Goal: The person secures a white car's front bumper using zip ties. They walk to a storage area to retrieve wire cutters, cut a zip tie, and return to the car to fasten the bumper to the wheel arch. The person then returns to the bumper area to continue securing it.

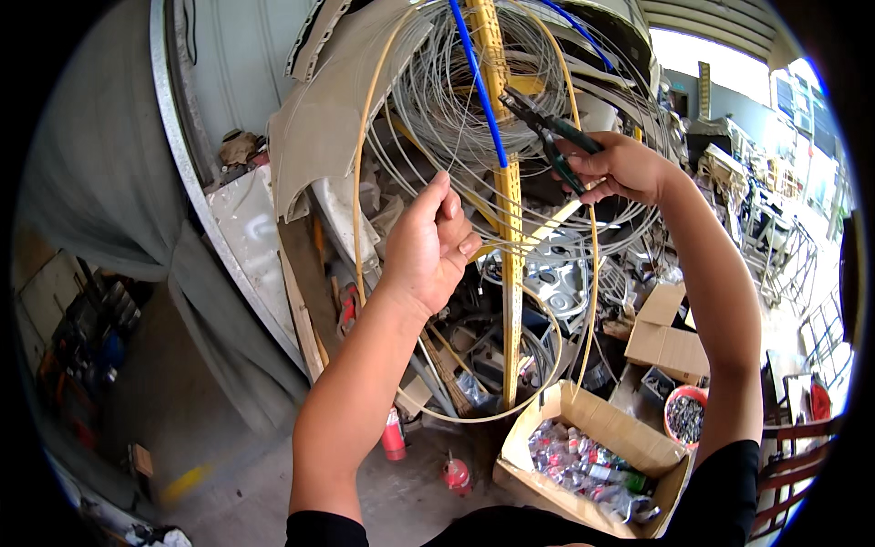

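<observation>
My left hand is closed in a pinch with its thumb up. A thin grey wire runs up from its fingertips toward a large loose coil of wire. My right hand grips pliers with dark green handles, which are spread apart. The pliers' jaws point up and left, beside a yellow perforated metal post in front of the coil. A blue strip or tube hangs down between my hands. The palm side of my right hand is partly hidden.
Below stands a cardboard box of plastic bottles, beside a red tub of small metal pieces. Two red containers, one a cylinder, stand on the floor. A yellow hose loop hangs near my arms. A grey curtain hangs left.
</observation>
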Demonstrator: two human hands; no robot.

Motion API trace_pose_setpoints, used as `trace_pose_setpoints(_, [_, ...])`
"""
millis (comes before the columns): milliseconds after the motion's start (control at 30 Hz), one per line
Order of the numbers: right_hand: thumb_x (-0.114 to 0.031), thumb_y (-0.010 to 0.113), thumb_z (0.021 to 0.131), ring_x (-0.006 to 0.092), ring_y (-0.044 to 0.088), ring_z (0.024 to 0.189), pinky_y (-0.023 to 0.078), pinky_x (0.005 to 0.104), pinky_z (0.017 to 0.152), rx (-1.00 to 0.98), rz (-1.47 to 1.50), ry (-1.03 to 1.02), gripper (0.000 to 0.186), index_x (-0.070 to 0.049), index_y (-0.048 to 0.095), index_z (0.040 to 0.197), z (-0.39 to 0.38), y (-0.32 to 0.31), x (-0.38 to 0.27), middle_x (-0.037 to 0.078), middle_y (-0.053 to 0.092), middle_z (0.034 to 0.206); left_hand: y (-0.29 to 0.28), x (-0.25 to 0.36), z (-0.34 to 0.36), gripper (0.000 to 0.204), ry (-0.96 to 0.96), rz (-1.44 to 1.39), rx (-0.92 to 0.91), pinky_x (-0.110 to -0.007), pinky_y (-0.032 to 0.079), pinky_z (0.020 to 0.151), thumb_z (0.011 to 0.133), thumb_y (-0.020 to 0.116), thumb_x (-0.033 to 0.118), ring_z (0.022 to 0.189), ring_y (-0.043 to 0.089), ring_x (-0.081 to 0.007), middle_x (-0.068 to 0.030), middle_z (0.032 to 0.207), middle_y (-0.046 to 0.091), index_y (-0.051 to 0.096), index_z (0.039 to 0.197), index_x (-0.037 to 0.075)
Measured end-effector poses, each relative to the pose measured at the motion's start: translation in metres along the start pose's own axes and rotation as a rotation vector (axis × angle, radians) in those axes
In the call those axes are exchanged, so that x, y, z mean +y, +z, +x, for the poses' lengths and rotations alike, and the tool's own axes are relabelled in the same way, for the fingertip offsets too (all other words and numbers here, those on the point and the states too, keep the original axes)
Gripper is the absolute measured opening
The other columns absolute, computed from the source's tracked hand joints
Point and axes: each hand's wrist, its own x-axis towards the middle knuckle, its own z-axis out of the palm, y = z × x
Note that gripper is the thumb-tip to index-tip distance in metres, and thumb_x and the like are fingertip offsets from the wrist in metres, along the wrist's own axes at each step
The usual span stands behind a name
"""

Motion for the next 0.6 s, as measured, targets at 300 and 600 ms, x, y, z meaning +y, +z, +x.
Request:
trace_pose_setpoints(300, [-0.013, 0.055, 0.1, 0.0258, 0.068, 0.107, 0.06, 0.0382, 0.088, -0.387, 0.251, -0.129, 0.052, 0.001, 0.038, 0.147, 0.058, -0.024, 0.001, 0.019, 0.064, 0.122, 0.044, -0.022, -0.005, 0.037, 0.08, 0.112, 0.146, -0.027, 0.031, 0.058, 0.102, 0.051, 0.034, 0.047, 0.022, -0.0077, 0.0079, 0.051, 0.022, 0.047, 0.072, 0.014])
trace_pose_setpoints(600, [-0.014, 0.056, 0.1, 0.0195, 0.068, 0.103, 0.055, 0.028, 0.082, -0.344, 0.105, -0.166, 0.05, -0.005, 0.042, 0.147, 0.074, -0.036, 0.003, 0.014, 0.066, 0.124, 0.064, -0.043, 0.0, 0.036, 0.097, 0.092, 0.22, -0.026, 0.032, 0.058, 0.102, 0.053, 0.033, 0.047, 0.023, -0.0077, 0.0077, 0.051, 0.023, 0.047, 0.072, 0.014])
